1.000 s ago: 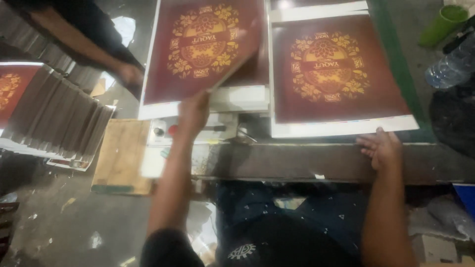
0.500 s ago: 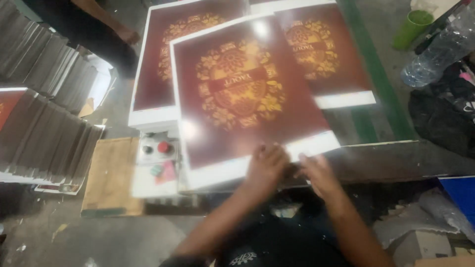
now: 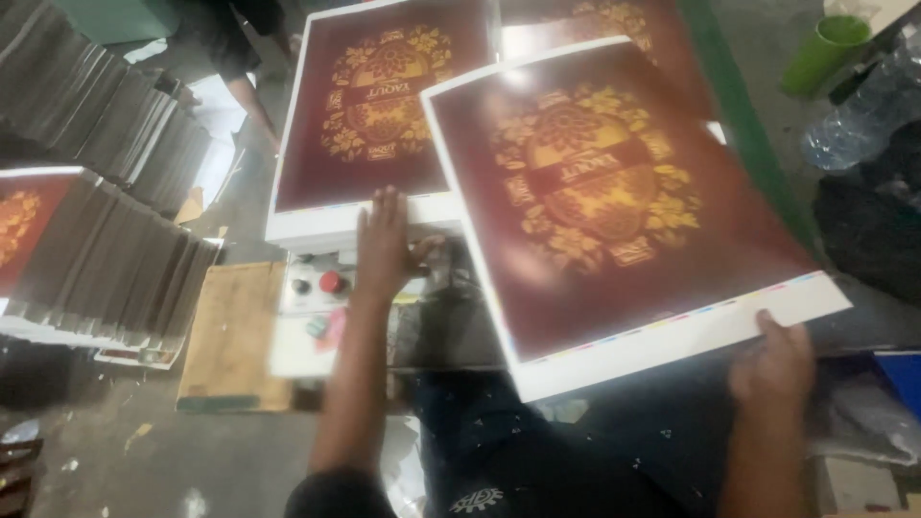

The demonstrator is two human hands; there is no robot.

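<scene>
Maroon and gold mark the loose sheet (image 3: 614, 201), which is held tilted above the worktop (image 3: 451, 326), to the right of the sheet stack (image 3: 379, 105) and partly over a second stack (image 3: 624, 19) behind it. Its white near margin is pinched at the corner by the right hand (image 3: 772, 369), thumb on top, fingers hidden beneath. The left hand (image 3: 384, 249) is laid flat with fingers spread on the near white edge of the sheet stack, gripping nothing; just below it on the stack's near side sits a control box (image 3: 317, 283) with a red button (image 3: 332, 282).

Left of the stack, fanned piles (image 3: 106, 221) of finished sheets are seen, and another person's arm (image 3: 251, 101) reaches in at the stack's far left edge. A green cup (image 3: 823, 53) and a clear bottle (image 3: 859, 110) lie well to the right.

Judged step: one sheet is being carried across between stacks. The next move is judged to call for squaring its edges to the receiving pile and lowering it flat, with the single corner hold watched for sag or creasing.
</scene>
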